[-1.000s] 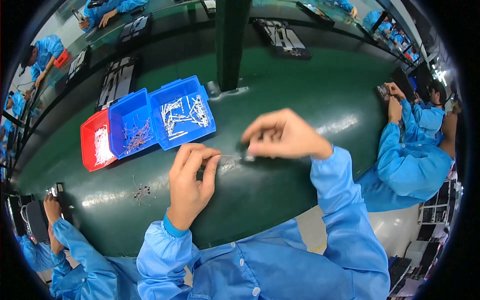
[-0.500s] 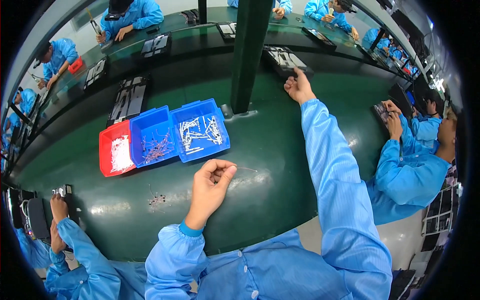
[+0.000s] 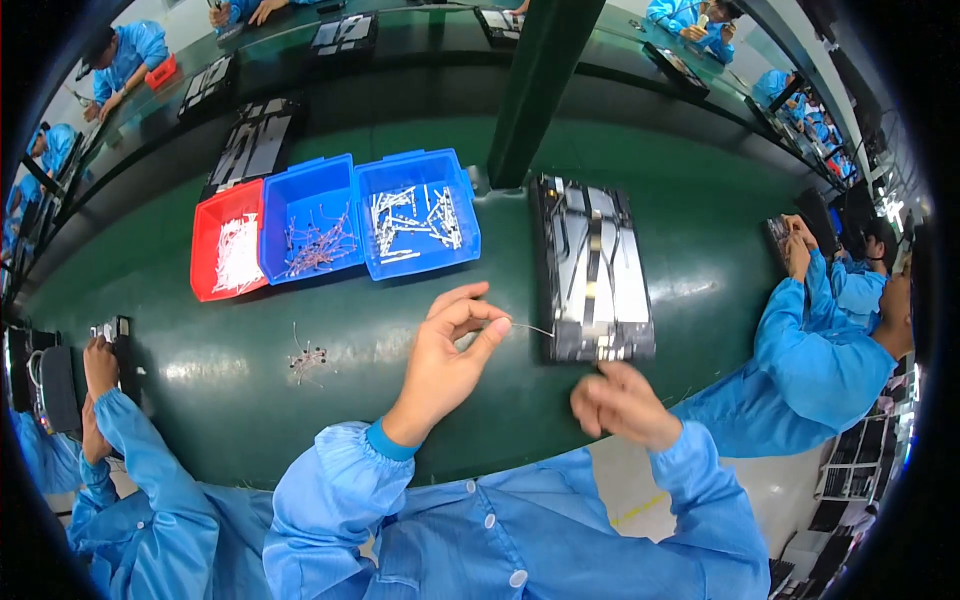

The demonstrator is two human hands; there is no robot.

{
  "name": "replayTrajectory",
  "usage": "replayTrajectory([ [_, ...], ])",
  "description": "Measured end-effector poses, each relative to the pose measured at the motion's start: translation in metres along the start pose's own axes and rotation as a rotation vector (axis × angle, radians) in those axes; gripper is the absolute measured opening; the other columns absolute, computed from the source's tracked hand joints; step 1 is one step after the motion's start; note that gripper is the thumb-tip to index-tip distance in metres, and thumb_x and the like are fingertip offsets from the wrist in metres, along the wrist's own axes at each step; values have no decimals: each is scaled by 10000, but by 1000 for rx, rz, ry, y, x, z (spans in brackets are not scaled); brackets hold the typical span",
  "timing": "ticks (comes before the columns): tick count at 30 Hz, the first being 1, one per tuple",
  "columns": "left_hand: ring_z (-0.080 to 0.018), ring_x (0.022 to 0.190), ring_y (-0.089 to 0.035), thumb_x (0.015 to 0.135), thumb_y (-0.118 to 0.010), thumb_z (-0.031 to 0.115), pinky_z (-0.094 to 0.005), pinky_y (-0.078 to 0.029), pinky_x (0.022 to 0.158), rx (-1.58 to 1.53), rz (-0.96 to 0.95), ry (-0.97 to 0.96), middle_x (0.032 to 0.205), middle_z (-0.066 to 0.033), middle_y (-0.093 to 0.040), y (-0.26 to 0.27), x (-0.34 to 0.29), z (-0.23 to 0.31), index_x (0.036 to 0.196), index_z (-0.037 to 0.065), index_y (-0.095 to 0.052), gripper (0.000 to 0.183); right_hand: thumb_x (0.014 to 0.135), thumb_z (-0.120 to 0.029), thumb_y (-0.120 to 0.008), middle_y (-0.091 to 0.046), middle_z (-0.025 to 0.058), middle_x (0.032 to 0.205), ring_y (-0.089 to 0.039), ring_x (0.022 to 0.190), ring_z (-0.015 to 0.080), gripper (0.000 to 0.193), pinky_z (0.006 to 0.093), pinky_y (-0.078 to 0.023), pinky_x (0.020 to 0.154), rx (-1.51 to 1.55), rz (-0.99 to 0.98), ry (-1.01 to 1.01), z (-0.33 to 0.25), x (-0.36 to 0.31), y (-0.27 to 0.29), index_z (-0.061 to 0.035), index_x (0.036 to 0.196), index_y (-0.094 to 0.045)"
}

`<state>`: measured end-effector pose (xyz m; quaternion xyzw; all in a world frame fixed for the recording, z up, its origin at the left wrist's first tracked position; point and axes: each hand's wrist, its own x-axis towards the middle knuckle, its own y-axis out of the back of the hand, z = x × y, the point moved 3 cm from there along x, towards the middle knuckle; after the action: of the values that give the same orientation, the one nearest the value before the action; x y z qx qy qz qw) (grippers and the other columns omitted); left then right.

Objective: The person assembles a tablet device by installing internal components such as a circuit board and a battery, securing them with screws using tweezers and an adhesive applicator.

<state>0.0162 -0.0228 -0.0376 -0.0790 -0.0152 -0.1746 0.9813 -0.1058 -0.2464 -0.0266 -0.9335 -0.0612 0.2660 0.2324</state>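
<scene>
Head view: my left hand [image 3: 445, 360] holds a closed pinch grip on a thin wire lead [image 3: 532, 328], above the green counter [image 3: 250, 400], its tip just beside the black tray [image 3: 595, 270]. My right hand [image 3: 622, 403] hovers loosely curled, gripping nothing, near the tray's front edge.

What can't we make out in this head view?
- Thin wire pinched in the left hand: too thin to tell its kind.
- Right hand: motion-blurred, so any grip is unclear.
- Parts in the blue bins and red bin: too small to identify.
- Black tray: glare hides its contents.
</scene>
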Motion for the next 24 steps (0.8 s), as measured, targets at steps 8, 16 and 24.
replayTrajectory([
  [8, -341, 1370, -422, 870, -738, 122, -416, -359, 1091, 122, -34, -51, 1511, -210, -370, -46, -25, 1, 961, 67, -718, 108, 1025, -175, -505, -689, 176, 966, -668, 724, 157, 307, 277, -510, 584, -669, -375, -75, -26, -74, 15, 51, 1226, -556],
  [16, -386, 1349, -436, 868, -717, 110, -411, -372, 1076, 147, 141, -121, 1478, -271, -381, -64, -25, -1, 938, 54, -712, 90, 987, -221, -560, -510, 159, 749, -527, 702, 249, 388, 345, -431, 614, -1346, 657, 659, -58, 22, 17, 41, 1273, -575],
  [24, -358, 1350, -428, 839, -741, 42, -440, -340, 1114, 147, 198, -66, 1454, -196, -367, -31, -102, 14, 939, 37, -732, 100, 932, -177, -645, -528, 160, 720, -524, 558, 259, 324, 370, -437, 528, -1243, 441, 508, -36, 0, -34, 61, 1152, -635],
])
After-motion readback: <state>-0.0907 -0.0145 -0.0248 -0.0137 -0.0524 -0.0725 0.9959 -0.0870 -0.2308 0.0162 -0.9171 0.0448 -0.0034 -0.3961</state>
